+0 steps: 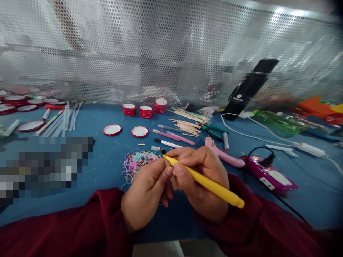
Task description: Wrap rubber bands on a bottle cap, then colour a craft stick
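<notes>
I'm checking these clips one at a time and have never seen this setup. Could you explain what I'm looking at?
There is no machine here, just a person's two bare hands. The single picture comes from a camera worn on their head, looking forward and down. The left hand holds a flat wooden stick; the right hand grips a yellow marker, its tip at the stick's dark far end. On the blue tabletop lie a heap of colored rubber bands, red-rimmed lids, loose wooden sticks and a pink glue gun. Behind is a perforated screen. A patch at left is pixelated, so its contents can't be told.
</notes>
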Action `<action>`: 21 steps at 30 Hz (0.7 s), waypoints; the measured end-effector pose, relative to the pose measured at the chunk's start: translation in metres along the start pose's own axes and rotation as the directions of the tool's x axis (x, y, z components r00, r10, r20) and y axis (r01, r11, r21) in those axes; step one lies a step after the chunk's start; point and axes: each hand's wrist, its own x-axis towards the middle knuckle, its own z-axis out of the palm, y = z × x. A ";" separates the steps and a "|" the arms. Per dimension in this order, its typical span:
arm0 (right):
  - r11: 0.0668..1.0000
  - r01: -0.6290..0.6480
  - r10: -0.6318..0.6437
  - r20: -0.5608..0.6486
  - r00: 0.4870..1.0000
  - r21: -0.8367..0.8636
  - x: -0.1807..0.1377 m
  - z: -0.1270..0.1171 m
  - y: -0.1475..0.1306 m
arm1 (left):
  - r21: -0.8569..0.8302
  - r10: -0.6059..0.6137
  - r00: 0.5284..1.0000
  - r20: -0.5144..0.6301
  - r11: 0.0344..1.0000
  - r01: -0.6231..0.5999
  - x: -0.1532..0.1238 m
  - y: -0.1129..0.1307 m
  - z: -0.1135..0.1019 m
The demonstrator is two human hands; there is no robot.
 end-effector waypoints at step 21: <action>1.000 -0.011 0.011 -0.018 1.000 -0.005 0.000 0.000 -0.002 | -0.007 -0.009 1.000 -0.001 1.000 0.009 0.000 0.000 0.001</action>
